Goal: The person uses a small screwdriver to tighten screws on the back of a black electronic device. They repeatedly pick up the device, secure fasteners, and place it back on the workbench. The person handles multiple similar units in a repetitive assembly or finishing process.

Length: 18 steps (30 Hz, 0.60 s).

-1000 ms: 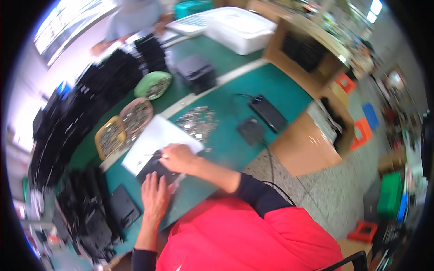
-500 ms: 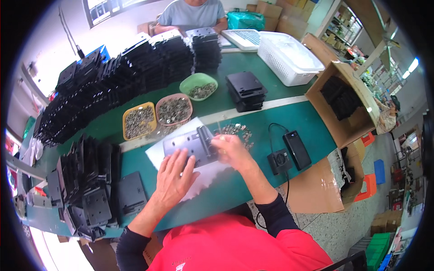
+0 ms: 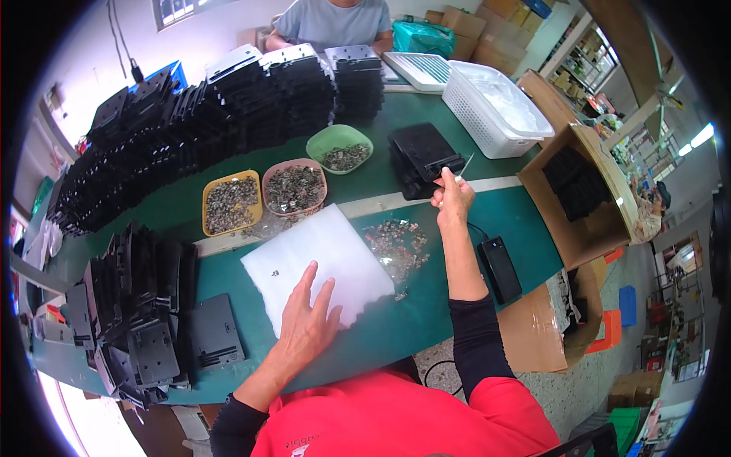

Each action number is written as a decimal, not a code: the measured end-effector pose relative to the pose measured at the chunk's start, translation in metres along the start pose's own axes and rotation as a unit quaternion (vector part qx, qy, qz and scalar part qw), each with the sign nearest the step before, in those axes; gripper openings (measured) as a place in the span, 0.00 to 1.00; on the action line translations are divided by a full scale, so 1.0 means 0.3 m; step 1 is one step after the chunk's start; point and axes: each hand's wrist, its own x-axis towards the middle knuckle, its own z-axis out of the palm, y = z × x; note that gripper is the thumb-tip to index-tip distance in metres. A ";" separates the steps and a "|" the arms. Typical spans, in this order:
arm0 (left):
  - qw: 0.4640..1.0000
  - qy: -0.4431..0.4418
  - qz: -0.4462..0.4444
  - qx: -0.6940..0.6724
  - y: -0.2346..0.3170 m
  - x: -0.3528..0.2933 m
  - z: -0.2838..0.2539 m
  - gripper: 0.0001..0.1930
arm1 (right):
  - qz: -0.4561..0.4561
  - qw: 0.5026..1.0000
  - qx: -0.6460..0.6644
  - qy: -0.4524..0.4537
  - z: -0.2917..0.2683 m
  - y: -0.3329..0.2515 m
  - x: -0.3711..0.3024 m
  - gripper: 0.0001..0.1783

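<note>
At the small stack on the far side of the bench, my right hand (image 3: 454,196) grips the near edge of a black plastic panel (image 3: 426,148). A thin, light-coloured pointed tool (image 3: 469,158) also sticks out from those fingers; its kind is not clear. The panel lies over the stack, slightly askew, and hides most of it. My left hand (image 3: 306,320) holds nothing, its fingers spread over the near part of a white foam sheet (image 3: 312,251). One tiny metal part (image 3: 276,273) rests on the foam. Small metal parts (image 3: 396,242) lie scattered beside the sheet.
Yellow (image 3: 204,221), pink (image 3: 324,199) and green (image 3: 367,156) bowls hold small metal parts. Black panels (image 3: 148,305) pile up at left, with long rows (image 3: 190,129) behind. Right are a black power adapter (image 3: 499,268), white basket (image 3: 487,126) and cardboard box (image 3: 544,164). A person (image 3: 335,23) sits opposite.
My right hand has carried the panel from the foam sheet to the stack at the far right. The foam is now uncovered, and my left hand has let go of the panel.
</note>
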 end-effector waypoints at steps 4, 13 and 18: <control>0.999 0.000 -0.043 -0.006 -0.019 -0.062 -0.019 0.25 | -0.010 0.999 -0.044 -0.017 -0.018 0.071 0.029 0.15; 0.993 0.038 -0.107 -0.016 -0.011 -0.207 -0.072 0.20 | 0.003 0.999 -0.049 -0.017 -0.066 0.087 0.178 0.20; 0.977 0.032 -0.180 0.113 -0.019 -0.311 -0.153 0.25 | 0.006 0.995 -0.098 0.034 -0.018 0.048 0.117 0.20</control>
